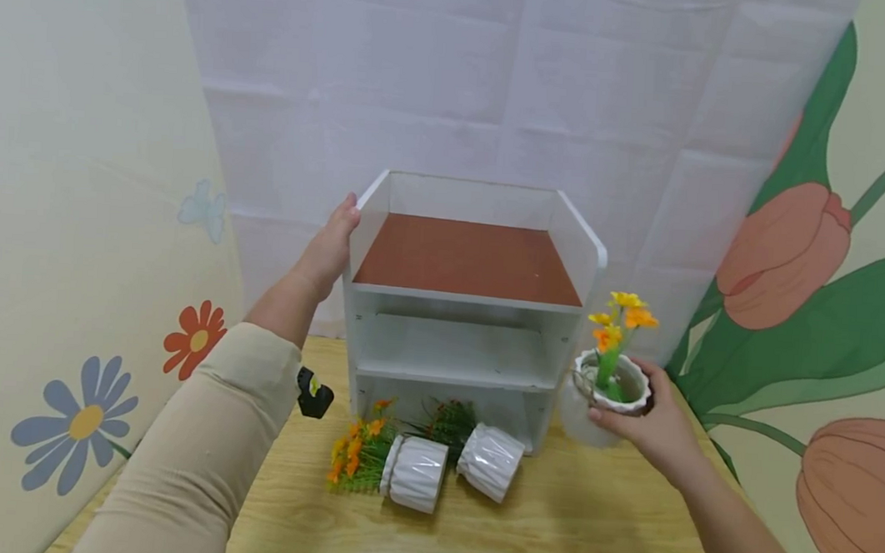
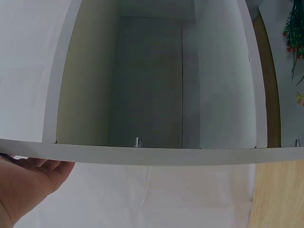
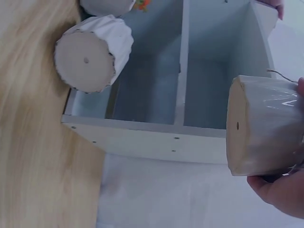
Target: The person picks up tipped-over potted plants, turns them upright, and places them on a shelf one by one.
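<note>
Yellow-flowered pot (image 1: pixel 586 411), axis upright, blooms (image 1: pixel 639 318) upward

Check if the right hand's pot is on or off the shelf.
Off: the right hand holds the pot beside the shelf, its base hanging free.

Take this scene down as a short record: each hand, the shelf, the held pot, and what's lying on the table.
Left hand: against the shelf's left side
Right hand: holding a white flowerpot beside the shelf's right side
Flowerpot's flowers: yellow and orange
Shelf: white, reddish-brown top
On the table: left pot, orange flowers; right pot, red flowers; both white, on their sides
</note>
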Demonstrator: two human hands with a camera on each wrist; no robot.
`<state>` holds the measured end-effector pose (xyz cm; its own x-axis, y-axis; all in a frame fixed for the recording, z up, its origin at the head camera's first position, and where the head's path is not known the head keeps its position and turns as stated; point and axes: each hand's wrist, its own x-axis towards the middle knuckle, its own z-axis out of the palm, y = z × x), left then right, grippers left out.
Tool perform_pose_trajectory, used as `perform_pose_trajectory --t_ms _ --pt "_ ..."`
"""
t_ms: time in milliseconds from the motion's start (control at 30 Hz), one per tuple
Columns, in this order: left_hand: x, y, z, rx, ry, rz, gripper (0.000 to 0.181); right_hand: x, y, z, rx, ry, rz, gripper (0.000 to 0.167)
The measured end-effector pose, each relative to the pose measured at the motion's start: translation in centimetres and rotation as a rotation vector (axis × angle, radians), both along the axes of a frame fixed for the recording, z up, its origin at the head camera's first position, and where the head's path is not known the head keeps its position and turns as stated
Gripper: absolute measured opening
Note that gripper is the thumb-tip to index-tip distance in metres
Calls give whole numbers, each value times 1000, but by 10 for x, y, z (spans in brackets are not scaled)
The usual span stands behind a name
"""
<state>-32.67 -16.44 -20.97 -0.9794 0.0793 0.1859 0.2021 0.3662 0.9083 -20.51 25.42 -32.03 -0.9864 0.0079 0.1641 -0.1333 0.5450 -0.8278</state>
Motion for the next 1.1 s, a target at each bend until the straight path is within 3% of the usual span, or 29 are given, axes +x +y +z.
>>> perform_pose_trajectory --t_ms 400,667,1100 --pt "-1 2 0 13 16 -5 59 1 -12 35 3 -2 59 99" --pt "4 6 4 11 -4 -5 58 -5 -23 57 30 -4 77 99" --pt "0 5 -1 3 14 3 59 -20 -42 95 -37 28 141 96"
